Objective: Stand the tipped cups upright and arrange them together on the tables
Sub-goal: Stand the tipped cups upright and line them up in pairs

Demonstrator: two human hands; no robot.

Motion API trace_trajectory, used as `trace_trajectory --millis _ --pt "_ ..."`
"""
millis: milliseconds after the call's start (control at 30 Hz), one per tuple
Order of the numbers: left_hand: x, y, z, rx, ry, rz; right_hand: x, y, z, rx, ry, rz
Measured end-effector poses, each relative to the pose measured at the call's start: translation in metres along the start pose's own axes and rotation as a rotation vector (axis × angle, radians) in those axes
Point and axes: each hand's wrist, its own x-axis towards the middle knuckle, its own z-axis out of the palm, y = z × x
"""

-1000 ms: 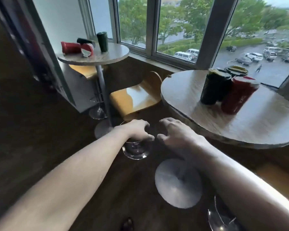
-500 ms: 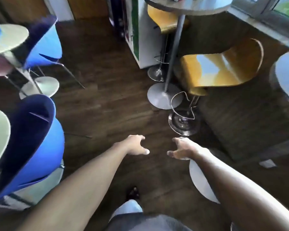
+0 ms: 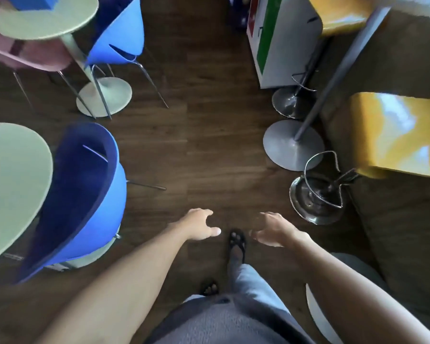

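Dark wood floor (image 3: 209, 135) open between chairs; left hand (image 3: 199, 223), right hand (image 3: 274, 229) empty.

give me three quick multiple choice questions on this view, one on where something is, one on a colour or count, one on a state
1. Where is the nearest blue chair?
A. left of the person
B. right of the person
C. behind the white box

2. What colour are the stool seats on the right?
A. pink
B. yellow
C. green

3. What are the hands holding?
A. one cup each
B. a stool
C. nothing

Answers:
1 A, it sits against the pale round table on the left.
2 B, both seats are glossy yellow.
3 C, the left hand and right hand hang open over bare floor.
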Motion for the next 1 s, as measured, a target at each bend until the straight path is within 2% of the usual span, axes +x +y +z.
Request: trace_trajectory --millis 200,433,667,1000 --pt "0.052 0.011 -0.061 -0.094 0.043 -0.076 0.089 -0.01 -0.063 -0.055 -0.045 -0.043" --pt "0.107 0.028 -0.132 -0.101 0.082 -0.101 0.163 -0.032 -0.137 -0.101 -0.104 -0.122" --pt "0.192 0.018 -0.218 -0.067 0.079 -0.091 0.261 -0.058 -0.195 -0.114 -0.147 -0.079" --pt "0.303 0.002 -0.389 -0.007 0.023 0.005 0.373 -0.123 -0.304 0.045 -0.006 0.031"
